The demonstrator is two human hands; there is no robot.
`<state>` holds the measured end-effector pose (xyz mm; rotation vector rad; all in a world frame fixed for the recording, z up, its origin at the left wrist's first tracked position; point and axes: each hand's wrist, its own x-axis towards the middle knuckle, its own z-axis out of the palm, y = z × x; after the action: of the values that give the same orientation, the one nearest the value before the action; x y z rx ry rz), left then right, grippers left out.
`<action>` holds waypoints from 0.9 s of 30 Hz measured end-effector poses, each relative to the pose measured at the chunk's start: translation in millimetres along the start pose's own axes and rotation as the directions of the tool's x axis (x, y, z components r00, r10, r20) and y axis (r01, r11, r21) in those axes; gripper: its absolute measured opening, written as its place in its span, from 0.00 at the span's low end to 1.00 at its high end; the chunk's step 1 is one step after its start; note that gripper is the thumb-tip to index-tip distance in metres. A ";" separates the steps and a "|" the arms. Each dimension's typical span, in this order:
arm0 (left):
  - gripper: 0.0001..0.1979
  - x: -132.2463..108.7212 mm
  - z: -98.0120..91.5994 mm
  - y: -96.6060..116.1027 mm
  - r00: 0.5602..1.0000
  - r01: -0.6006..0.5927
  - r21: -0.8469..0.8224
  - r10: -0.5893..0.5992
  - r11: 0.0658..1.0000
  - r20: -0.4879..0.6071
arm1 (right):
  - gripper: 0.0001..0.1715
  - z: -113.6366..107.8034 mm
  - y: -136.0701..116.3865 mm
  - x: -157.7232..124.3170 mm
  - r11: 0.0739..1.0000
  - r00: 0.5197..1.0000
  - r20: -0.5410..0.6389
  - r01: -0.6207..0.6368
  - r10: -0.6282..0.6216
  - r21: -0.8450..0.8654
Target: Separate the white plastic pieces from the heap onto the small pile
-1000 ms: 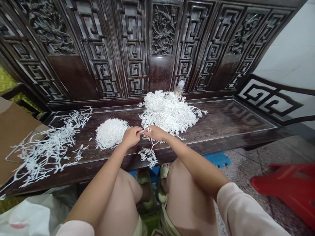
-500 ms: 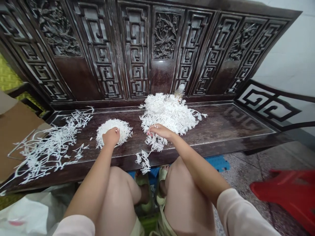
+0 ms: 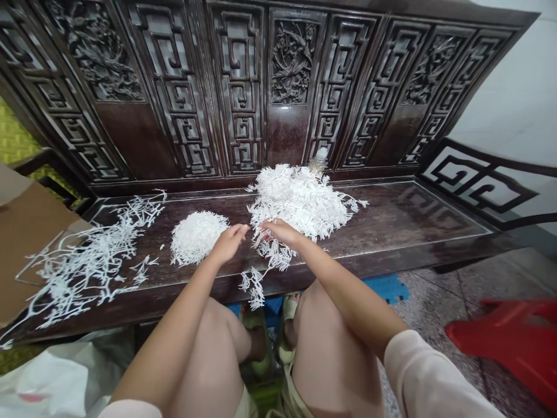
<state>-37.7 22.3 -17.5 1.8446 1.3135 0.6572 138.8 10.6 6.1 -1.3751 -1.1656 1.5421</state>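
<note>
A large heap of white branched plastic sprigs (image 3: 300, 197) lies on the dark wooden bench (image 3: 391, 223). At its front left edge my right hand (image 3: 281, 231) has its fingers closed on one of the white sprigs, which is mostly hidden among the others. My left hand (image 3: 228, 244) is just left of it, fingers pressed together and pointing at the right hand; whatever is between them is too small to make out. Behind my left wrist sits a rounded mound of small white pieces (image 3: 195, 235). A loose sprig (image 3: 255, 284) hangs over the bench's front edge.
Bare white branching stems (image 3: 96, 261) lie tangled at the left, beside a cardboard box (image 3: 35, 232). A capped clear bottle (image 3: 319, 159) stands behind the heap, against the carved backrest (image 3: 289, 133). A red plastic stool (image 3: 509, 342) is on the floor at the right.
My left hand has moved right, from over the mound of small pieces to beside my right hand. The right hand has stayed at the heap's edge.
</note>
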 end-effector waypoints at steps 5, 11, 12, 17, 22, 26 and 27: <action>0.16 -6.5 20.8 30.1 0.987 -0.153 0.170 0.160 0.974 -0.031 | 0.08 -2.0 3.5 2.8 0.994 0.987 0.159 0.014 -0.031 0.107; 0.17 -4.4 18.4 29.6 0.991 -0.078 -0.077 0.069 0.994 -0.114 | 0.09 -10.1 -3.8 -6.2 0.993 0.989 0.144 -0.007 -0.010 0.114; 0.16 -5.3 17.1 29.9 0.994 -0.037 -0.180 0.018 0.983 -0.105 | 0.09 -11.1 -4.5 -6.9 0.996 0.989 0.149 -0.002 -0.011 0.089; 0.22 -16.9 10.6 37.6 0.963 0.263 -0.628 -0.233 0.733 0.132 | 0.11 -9.2 -3.0 -4.5 0.995 0.990 0.092 0.102 -0.102 0.004; 0.21 -21.2 8.9 36.5 0.941 0.338 -0.749 -0.172 0.570 0.293 | 0.14 -5.1 -1.0 -5.4 0.980 0.978 0.064 0.198 -0.199 0.030; 0.17 -19.4 13.4 28.2 0.911 0.412 -0.714 -0.258 0.566 0.321 | 0.15 -4.8 -2.0 -9.0 0.949 0.949 0.107 0.305 -0.296 -0.079; 0.16 -19.4 14.2 26.5 0.912 0.411 -0.726 -0.262 0.551 0.316 | 0.15 -4.5 -2.1 -9.1 0.939 0.942 0.118 0.328 -0.315 -0.104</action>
<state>-18.8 -4.7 -3.7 0.8583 0.9772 0.6874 144.4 3.2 10.8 -1.1242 -1.4875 1.3337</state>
